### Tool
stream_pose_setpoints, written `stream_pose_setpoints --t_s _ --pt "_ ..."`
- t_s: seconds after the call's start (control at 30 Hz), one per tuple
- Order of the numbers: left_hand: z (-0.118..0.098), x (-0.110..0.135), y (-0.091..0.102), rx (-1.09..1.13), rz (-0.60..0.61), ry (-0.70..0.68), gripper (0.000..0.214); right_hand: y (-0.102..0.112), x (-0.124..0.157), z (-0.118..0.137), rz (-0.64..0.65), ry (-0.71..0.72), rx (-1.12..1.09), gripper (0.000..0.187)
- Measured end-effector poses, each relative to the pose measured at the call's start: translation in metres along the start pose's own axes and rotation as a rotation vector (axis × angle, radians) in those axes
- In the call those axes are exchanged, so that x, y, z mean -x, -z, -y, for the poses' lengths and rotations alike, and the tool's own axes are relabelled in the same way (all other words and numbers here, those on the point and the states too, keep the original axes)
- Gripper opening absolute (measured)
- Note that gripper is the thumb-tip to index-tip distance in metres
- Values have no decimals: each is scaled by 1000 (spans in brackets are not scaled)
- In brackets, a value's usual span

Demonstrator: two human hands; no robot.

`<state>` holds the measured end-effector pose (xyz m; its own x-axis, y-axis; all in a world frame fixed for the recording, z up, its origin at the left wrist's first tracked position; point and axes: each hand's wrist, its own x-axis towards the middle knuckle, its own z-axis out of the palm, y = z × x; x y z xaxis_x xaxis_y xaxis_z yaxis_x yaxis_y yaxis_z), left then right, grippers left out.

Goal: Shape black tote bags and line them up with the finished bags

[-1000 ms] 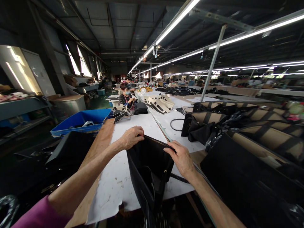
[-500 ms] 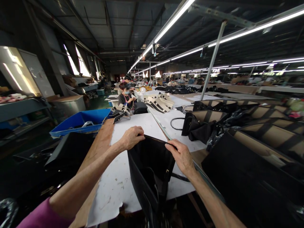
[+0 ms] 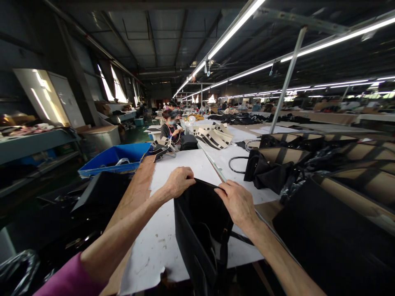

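Note:
A black handbag (image 3: 191, 234) stands in front of me at the near end of the white-covered table, its mouth open towards me. My left hand (image 3: 181, 181) pinches the left part of the bag's far top edge. On the right part of that same edge, my right hand (image 3: 237, 201) is closed, thumb and fingers gripping the rim. The edge runs taut between the two hands. Inside, the dark lining and a small metal zip pull show dimly. The bag's lower part fades into shadow at the bottom of the view.
Several black bags with beige insides (image 3: 286, 156) crowd the right side. A blue bin (image 3: 114, 158) and dark bags lie at the left. Striped cut pieces (image 3: 214, 137) rest farther along the white sheet (image 3: 148, 242). A seated co-worker (image 3: 171, 129) is beyond them.
My view has shifted a little to the left, so the scene sits farther right. My right hand has slid slightly inward along the rim; both hands keep their grip on the bag.

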<state>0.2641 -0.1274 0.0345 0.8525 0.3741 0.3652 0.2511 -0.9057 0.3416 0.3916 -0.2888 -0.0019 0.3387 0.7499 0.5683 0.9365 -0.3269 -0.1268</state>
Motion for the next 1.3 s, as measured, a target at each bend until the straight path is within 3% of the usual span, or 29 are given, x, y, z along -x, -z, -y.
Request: stream_pose_setpoints --t_s 0.5,0.7,0.73,0.87,1.0,1.07,1.2,1.3 --pt "1 -2 -6 -21 -37 76 13 -8 -25 26 71 31 141 26" --pt "1 1 -2 -71 16 57 10 -18 -37 41 155 -3 119 27" --pt "2 3 -1 -68 27 61 16 -19 -38 40 159 -2 124 27" --pt "5 14 5 18 89 83 73 -17 -38 34 144 20 152 25" --pt "8 21 11 7 191 79 96 -13 -37 31 129 58 154 26" --pt "9 20 14 -86 216 79 89 -12 -36 32 141 54 159 25" --pt "13 15 18 -282 241 70 56 -13 -36 34 153 47 163 26" --pt "13 13 19 -343 219 28 46 -15 -37 34 149 46 167 27"
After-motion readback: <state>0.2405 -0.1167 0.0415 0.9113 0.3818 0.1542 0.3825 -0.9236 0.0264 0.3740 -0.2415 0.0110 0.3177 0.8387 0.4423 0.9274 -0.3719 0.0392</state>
